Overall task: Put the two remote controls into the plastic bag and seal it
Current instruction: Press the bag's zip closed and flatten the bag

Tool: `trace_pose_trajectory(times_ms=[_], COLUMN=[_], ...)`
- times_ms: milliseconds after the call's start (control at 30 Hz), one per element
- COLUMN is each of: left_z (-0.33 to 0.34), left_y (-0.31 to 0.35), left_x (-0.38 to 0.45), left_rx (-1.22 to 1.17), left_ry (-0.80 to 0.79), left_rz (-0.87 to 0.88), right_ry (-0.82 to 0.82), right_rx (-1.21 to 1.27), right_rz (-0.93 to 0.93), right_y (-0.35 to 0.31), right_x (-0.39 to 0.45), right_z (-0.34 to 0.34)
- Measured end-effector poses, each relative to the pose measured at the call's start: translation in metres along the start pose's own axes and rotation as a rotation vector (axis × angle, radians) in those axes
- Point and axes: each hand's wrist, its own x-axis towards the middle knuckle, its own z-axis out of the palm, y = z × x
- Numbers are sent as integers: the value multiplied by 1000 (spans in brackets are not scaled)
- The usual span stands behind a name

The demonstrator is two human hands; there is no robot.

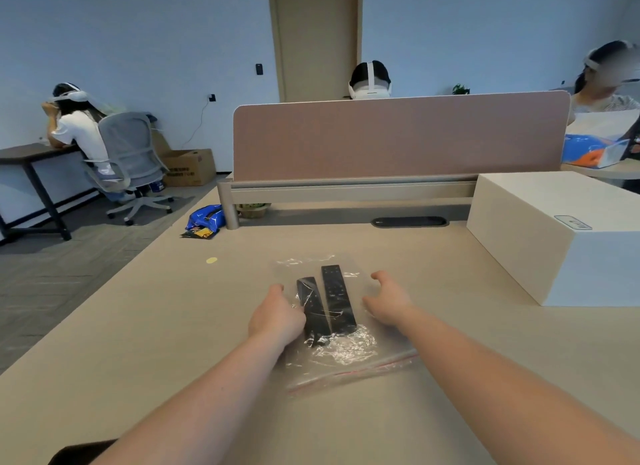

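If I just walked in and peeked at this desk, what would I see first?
First you would spot two black remote controls lying side by side inside a clear plastic bag in the middle of the desk. A left hand rests on the bag's left side, and an open right hand is at its right. A big white box sits far right.

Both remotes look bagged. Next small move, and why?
Probably bring both hands back to the red zip strip and pinch it shut. Both remote controls lie side by side inside the clear plastic bag; the left hand and right hand flank them, away from the near-edge opening, which seems unsealed.
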Motion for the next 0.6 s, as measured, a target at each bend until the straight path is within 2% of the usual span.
trace_pose_trajectory(times_ms=[200,600], left_z=[27,118], left_y=[22,128], left_x=[15,40], left_rx=[-120,-324], left_ry=[104,39], left_rz=[196,296], right_ry=[136,424], right_rx=[30,-98], right_rz=[-49,1], right_y=[26,99], right_x=[19,62], right_z=[-2,-82])
